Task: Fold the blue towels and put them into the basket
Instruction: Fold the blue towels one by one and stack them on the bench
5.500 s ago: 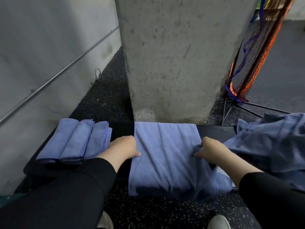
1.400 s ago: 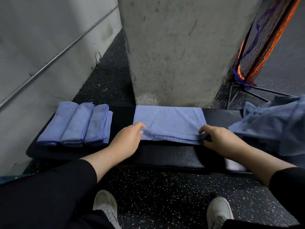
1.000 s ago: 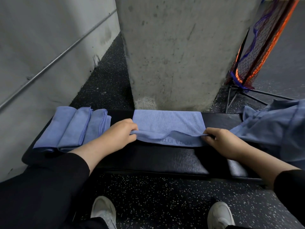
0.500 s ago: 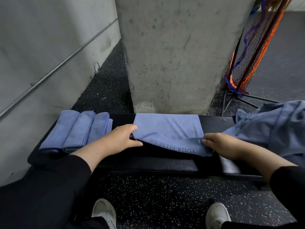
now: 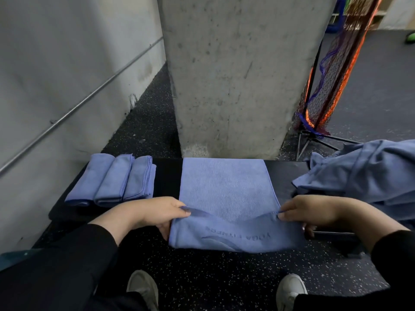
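three folded towels (image 5: pixel 112 179), one spread towel (image 5: pixel 226 194), two hands (image 5: pixel 155 213)

Concrete pillar (image 5: pixel 233 75), grey, stood behind black padded tabletop (image 5: pixel 167 176); speckled black rubber floor (image 5: pixel 224 277); grey wall (image 5: pixel 56 63) with metal rail (image 5: pixel 89 99); orange-black netting (image 5: pixel 325 90) at right.

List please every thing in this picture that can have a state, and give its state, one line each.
Blue towel with embossed lettering: spread on the bench, near edge hanging over, both near corners held.
Three folded blue towels: lying side by side on the bench.
Heap of unfolded blue towels: crumpled, at the bench's right end.
Black padded bench: bearing all the towels.
Left hand: pinches the left corner.
Right hand: pinches the right corner.
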The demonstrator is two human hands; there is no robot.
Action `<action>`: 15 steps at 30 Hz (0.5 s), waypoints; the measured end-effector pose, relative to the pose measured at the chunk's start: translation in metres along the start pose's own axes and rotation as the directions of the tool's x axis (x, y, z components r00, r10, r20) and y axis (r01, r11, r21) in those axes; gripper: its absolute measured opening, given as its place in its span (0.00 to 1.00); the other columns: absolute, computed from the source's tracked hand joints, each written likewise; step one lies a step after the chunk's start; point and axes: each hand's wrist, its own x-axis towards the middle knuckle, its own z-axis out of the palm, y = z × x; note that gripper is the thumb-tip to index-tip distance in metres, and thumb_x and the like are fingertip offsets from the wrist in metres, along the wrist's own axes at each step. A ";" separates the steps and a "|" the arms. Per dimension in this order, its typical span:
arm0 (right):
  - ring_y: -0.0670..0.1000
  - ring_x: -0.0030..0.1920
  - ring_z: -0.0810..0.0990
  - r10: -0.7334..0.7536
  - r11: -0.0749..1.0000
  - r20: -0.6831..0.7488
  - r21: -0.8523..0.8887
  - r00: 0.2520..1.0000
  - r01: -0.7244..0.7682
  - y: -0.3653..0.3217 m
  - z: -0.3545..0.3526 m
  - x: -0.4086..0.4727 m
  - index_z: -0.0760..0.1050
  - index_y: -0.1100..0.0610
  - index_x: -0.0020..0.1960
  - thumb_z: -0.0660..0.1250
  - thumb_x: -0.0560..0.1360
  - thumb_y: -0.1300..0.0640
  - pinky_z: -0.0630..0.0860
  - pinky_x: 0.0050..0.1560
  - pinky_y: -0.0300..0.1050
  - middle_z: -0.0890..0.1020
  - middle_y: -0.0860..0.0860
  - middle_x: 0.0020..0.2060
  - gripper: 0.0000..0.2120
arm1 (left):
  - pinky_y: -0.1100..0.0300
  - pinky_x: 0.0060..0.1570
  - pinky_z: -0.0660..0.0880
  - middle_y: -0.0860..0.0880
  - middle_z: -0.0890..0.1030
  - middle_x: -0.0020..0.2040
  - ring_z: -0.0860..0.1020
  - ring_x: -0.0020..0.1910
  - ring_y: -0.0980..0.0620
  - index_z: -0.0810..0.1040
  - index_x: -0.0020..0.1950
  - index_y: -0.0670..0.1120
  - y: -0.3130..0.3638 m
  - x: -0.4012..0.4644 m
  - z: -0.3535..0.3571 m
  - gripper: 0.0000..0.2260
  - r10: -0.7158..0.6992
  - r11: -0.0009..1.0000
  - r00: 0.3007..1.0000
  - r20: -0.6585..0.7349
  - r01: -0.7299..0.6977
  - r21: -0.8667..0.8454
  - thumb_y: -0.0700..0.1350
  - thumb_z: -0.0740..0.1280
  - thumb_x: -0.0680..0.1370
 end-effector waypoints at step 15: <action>0.54 0.40 0.75 0.002 0.996 -0.629 0.073 0.778 0.056 -0.025 -0.029 0.102 0.73 0.61 0.41 0.59 0.83 0.53 0.67 0.39 0.47 0.78 0.53 0.36 0.16 | 0.56 0.35 0.64 0.46 0.77 0.38 0.73 0.39 0.46 0.75 0.40 0.42 0.035 0.089 -0.042 0.17 0.123 0.986 0.734 -0.668 -0.011 0.169 0.48 0.58 0.85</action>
